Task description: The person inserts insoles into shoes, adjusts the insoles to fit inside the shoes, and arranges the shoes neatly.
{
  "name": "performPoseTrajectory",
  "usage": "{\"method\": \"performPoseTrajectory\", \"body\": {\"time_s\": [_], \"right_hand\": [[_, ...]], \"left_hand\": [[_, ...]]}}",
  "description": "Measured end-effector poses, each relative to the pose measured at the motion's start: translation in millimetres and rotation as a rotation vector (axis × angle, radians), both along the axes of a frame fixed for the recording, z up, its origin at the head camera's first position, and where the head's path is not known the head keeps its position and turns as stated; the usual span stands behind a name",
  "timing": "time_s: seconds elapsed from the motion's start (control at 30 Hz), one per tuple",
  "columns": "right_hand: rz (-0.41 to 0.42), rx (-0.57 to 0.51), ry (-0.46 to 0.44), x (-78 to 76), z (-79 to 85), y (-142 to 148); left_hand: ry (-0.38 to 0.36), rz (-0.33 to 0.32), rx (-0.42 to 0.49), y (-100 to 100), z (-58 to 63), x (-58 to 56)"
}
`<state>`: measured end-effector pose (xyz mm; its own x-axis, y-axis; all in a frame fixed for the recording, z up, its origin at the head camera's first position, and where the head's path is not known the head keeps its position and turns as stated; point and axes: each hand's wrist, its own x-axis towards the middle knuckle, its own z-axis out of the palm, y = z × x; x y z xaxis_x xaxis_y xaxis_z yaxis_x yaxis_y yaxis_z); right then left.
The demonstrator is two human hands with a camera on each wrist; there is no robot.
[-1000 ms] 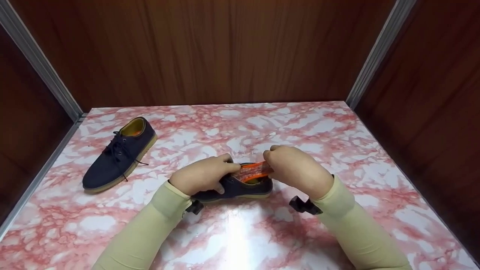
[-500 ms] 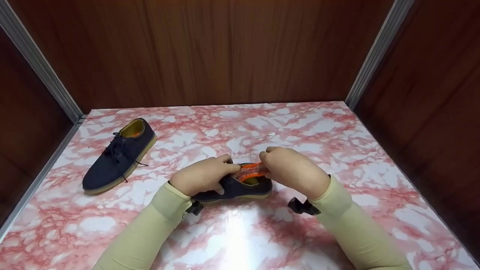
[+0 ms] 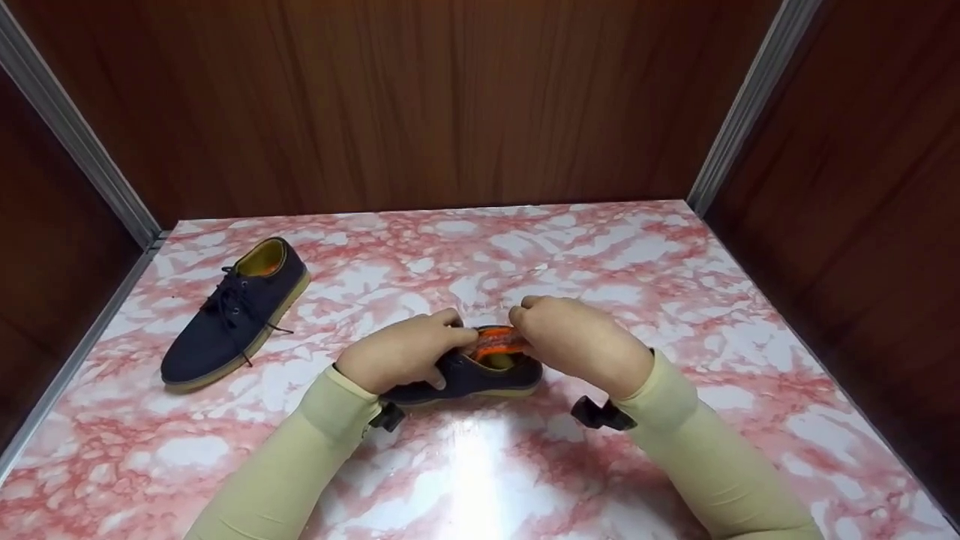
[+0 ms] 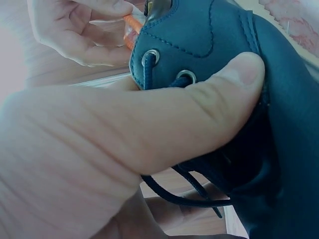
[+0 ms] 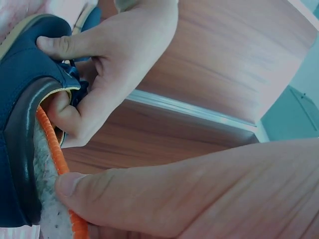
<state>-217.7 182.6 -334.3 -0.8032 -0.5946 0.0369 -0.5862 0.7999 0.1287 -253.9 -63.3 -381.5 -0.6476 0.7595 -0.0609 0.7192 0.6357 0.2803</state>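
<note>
A dark blue lace-up shoe (image 3: 487,379) with a tan sole lies in front of me on the table, toe to the left. My left hand (image 3: 405,349) grips it over the laces. In the left wrist view the thumb (image 4: 219,99) presses on the upper by the eyelets, and in the right wrist view the index finger (image 5: 65,114) reaches inside the opening. My right hand (image 3: 581,337) pinches the heel end of an insole (image 5: 50,174), grey and speckled with an orange edge. The insole's front part is hidden inside the shoe.
Another dark blue shoe (image 3: 225,322), laced, rests at the left with something orange inside. The table (image 3: 637,465) has a red and white marbled top. Brown wood-look panels (image 3: 450,97) stand at its back and sides.
My right hand has moved a little left toward the shoe with the insole, and less of the insole shows outside. My left hand keeps its hold on the shoe.
</note>
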Motion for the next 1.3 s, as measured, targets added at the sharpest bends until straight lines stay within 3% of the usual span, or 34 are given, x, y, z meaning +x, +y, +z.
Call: {"method": "performPoseTrajectory", "body": {"time_s": [0.2, 0.37, 0.7, 1.0, 1.3], "right_hand": [[-0.035, 0.045, -0.044, -0.4, -2.6, -2.7], [-0.065, 0.041, -0.027, 0.2, 0.9, -0.2], [-0.062, -0.003, -0.032, 0.3, 5.6, 4.2], [0.004, -0.048, 0.003, -1.3, 4.1, 4.0], [-0.008, -0.020, -0.010, -1.1, 3.9, 2.5]], "left_hand": [[0.008, -0.005, -0.006, -1.0, -0.8, 0.8], [0.019, -0.009, -0.006, -1.0, 0.4, -0.6], [0.008, -0.010, 0.002, -0.9, 1.5, -0.7], [0.026, -0.023, 0.005, -1.7, 1.0, -0.4], [0.012, -0.020, 0.018, -1.3, -2.1, -0.8]]}}
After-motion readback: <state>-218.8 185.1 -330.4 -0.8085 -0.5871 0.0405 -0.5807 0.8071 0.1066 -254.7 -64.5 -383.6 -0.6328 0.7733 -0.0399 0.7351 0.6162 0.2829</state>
